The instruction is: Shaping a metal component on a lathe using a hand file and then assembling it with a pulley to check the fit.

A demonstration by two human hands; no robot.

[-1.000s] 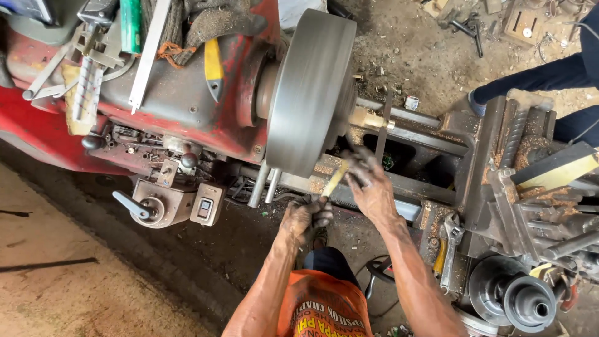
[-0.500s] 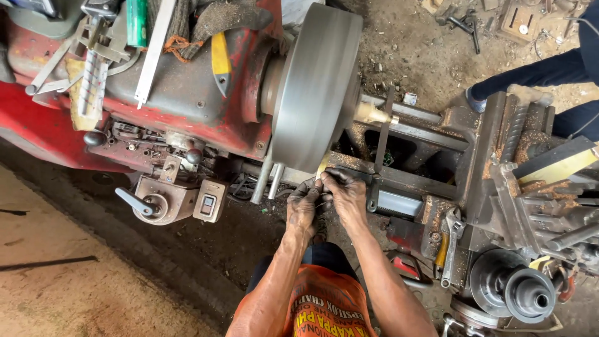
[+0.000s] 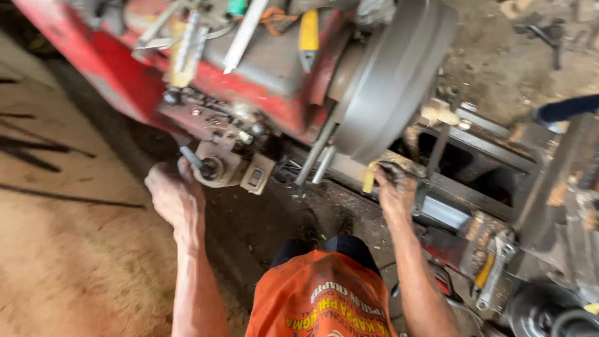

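A red and grey lathe [image 3: 268, 68] fills the upper half of the view, with a large grey round chuck plate [image 3: 390, 81] at its right end. My left hand [image 3: 175, 193] reaches the dark lever [image 3: 192, 157] on the small grey control box [image 3: 224, 168] at the lathe's lower front and closes around it. My right hand [image 3: 394, 190], greasy, rests on the lathe bed just under the chuck plate and grips a yellow-handled tool [image 3: 369, 180]. My orange shirt shows at the bottom centre.
Several tools lie on top of the lathe: a yellow-handled one [image 3: 308, 34], a metal ruler [image 3: 244, 34]. Wrenches [image 3: 493, 268] and dark round metal parts [image 3: 549, 312] lie at the lower right. Another person's dark sleeve [image 3: 564, 107] shows at the right edge. Bare dirt floor at left.
Both hands were together under the chuck plate. My left hand has moved left to the lever on the control box. My right hand stays under the plate. The view has shifted closer.
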